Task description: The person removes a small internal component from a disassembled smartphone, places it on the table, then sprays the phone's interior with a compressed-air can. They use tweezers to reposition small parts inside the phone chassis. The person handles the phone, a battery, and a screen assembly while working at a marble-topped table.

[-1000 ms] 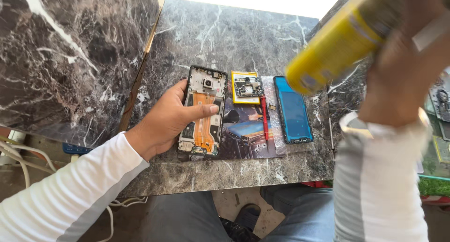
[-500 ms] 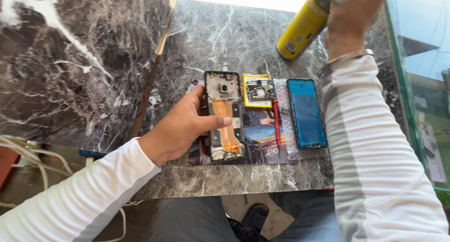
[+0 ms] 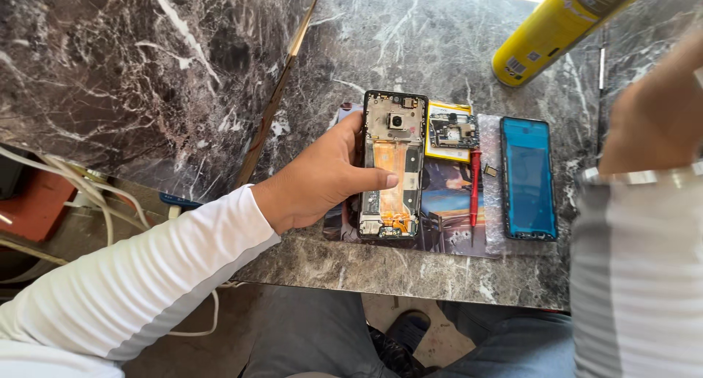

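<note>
Head view only. Keeps the left hand (image 3: 322, 176) clamped on the opened black-framed phone body with bare copper-orange insides (image 3: 393, 165), thumb laid across its middle and fingers wrapped round its left edge, exactly as a second ago and half a second ago; no shift in that grip, so holds the phone body steady, lying lengthwise at the middle of the dark printed work mat (image 3: 439, 217), near edge of the grey veined marble table (image 3: 410, 48). Has brought the yellow cylindrical spray can (image 3: 556, 30) away from close before the camera, where it hung a second ago, out to the far right of the marble, base down near the surface and top cut off by the frame; cannot tell whether standing free or gripped. Has drawn the right hand (image 3: 659, 114) back toward the near right since half a second ago, when it sat on the can's top; shows only the back of the hand above a metal bracelet (image 3: 637, 176) and white sleeve, fingers out of sight, so cannot tell whether apart or closed. Leaves untouched, to the right of the phone body: small circuit board on a yellow rectangular piece (image 3: 450, 132), slim red-handled tool (image 3: 474, 187), blue-green phone panel with black rim (image 3: 529, 176). Judges the can put out of the way and the work centred on the held phone body.
</note>
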The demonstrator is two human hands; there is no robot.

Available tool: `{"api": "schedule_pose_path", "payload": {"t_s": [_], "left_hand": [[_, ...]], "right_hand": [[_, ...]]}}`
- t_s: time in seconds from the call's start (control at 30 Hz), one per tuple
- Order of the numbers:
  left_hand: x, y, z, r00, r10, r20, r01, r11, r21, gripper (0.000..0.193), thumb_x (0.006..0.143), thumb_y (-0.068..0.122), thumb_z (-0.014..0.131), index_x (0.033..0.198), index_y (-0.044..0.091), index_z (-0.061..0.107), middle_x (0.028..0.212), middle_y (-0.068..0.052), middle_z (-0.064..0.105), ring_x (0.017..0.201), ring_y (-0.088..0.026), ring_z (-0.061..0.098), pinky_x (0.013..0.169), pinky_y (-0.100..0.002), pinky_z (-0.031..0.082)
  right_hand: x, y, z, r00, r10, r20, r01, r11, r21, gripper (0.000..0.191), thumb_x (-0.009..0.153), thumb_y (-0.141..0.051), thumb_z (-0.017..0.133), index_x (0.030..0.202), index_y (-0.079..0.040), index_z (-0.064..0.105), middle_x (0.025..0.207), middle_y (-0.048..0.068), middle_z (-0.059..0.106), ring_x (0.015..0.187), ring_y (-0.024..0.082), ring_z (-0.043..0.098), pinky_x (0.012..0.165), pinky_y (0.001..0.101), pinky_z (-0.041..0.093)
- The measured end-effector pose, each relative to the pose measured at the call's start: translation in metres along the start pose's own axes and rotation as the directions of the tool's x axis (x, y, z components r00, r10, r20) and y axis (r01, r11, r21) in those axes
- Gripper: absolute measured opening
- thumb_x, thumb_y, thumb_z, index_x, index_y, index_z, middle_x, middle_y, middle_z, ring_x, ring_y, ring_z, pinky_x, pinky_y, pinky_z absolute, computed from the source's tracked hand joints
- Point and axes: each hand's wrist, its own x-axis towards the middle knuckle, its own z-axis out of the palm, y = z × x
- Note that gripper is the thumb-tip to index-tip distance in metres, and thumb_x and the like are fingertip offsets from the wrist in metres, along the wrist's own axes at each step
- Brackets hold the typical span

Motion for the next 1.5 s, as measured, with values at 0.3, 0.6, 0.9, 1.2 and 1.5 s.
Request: {"api": "schedule_pose_path", "payload": {"t_s": [0.3,0.6,0.9,1.2,1.5], "left_hand": [[0.007,0.001,0.005,0.991,0.112,-0.066,-0.078,0.919,0.386,0.066,0.085,0.001,0.075,0.142,0.001,0.042,0.128,-0.009,0.065,0.115,-0.015,0.065,0.101,-0.032,0.056],[0.009,0.003,0.009,0.992,0.126,0.008,-0.113,0.861,0.496,0.068,0.084,-0.001,0.073,0.144,0.001,0.038,0.131,-0.009,0.063,0.12,-0.013,0.064,0.102,-0.031,0.055],[0.012,0.003,0.003,0.991,0.121,0.062,-0.134,0.947,0.292,0.07,0.089,0.0,0.072,0.149,-0.001,0.036,0.139,-0.009,0.059,0.129,-0.013,0.057,0.111,-0.031,0.049],[0.005,0.001,0.007,0.992,0.009,0.124,-0.035,0.979,0.201,0.042,0.105,0.021,0.061,0.138,-0.003,0.051,0.123,-0.007,0.068,0.115,-0.01,0.063,0.101,-0.029,0.053],[0.004,0.0,0.012,0.989,0.035,0.141,-0.068,0.97,0.234,0.051,0.104,0.021,0.061,0.146,-0.004,0.046,0.129,-0.008,0.066,0.118,-0.009,0.06,0.101,-0.027,0.052]], "right_hand": [[-0.099,-0.031,-0.069,0.895,-0.049,0.444,-0.048,0.978,0.205,0.066,0.107,-0.059,0.037,0.127,0.002,0.049,0.089,0.017,0.069,0.081,0.022,0.074,0.072,0.0402,0.061],[-0.131,-0.017,-0.102,0.857,0.139,0.496,-0.252,0.953,0.168,0.062,0.116,-0.055,0.044,0.13,0.005,0.049,0.111,0.021,0.065,0.1,0.023,0.066,0.097,0.0378,0.057],[-0.131,-0.027,-0.068,0.819,0.186,0.543,-0.332,0.925,0.184,0.024,0.109,-0.017,0.052,0.125,0.0,0.046,0.124,0.026,0.069,0.122,0.033,0.07,0.097,0.0433,0.06],[-0.137,-0.032,-0.064,0.821,0.264,0.507,-0.432,0.867,0.249,0.018,0.101,0.004,0.061,0.118,0.004,0.056,0.118,0.026,0.073,0.117,0.032,0.073,0.101,0.0425,0.06],[-0.144,-0.032,-0.06,0.796,0.203,0.57,-0.364,0.914,0.182,0.017,0.091,0.011,0.066,0.107,0.006,0.067,0.116,0.021,0.071,0.109,0.025,0.074,0.095,0.0334,0.062]]}}
